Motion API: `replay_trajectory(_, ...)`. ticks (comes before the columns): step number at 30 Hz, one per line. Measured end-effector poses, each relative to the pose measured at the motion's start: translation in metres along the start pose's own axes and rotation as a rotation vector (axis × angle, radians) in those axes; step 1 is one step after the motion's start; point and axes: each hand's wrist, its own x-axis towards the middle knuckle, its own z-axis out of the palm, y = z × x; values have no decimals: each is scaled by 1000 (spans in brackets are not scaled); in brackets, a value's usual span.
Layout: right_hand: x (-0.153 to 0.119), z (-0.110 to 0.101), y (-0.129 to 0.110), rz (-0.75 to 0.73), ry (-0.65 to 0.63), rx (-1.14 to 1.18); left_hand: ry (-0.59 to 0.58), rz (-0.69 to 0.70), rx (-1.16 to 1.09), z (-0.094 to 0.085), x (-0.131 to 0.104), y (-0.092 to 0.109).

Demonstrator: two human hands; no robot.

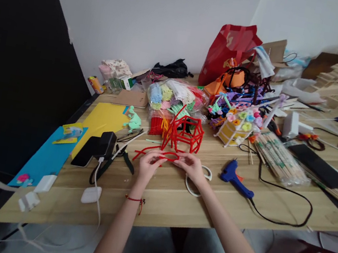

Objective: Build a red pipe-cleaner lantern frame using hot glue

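Between my two hands, a red pipe cleaner point(170, 154) is bent into a loop above the table's front part. My left hand point(150, 163) pinches its left side, and my right hand point(192, 166) pinches the right side. Just beyond them stands a red lantern-like frame point(188, 133) made of pipe cleaners. Several loose red pipe cleaners point(145, 152) lie to the left of my left hand. Under my right wrist, white-handled scissors point(192, 187) lie partly hidden.
A blue glue gun point(236, 178) with a black cord lies to the right. Pliers point(128, 161), a black charger point(107, 145) and a white earbud case point(90, 194) are on the left. Bagged pipe cleaners point(174, 95), a flower basket point(236, 132) and bundled sticks point(281, 157) stand behind.
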Motion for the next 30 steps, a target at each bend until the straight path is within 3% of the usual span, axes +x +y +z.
replay_trajectory(19, 1, -2, -10, -100, 38, -140, -92, -352, -189, 2, 2, -5)
replay_trajectory(30, -1, 2, -3, 22, -16, 24, -101, -353, -126, 7, 1, -5)
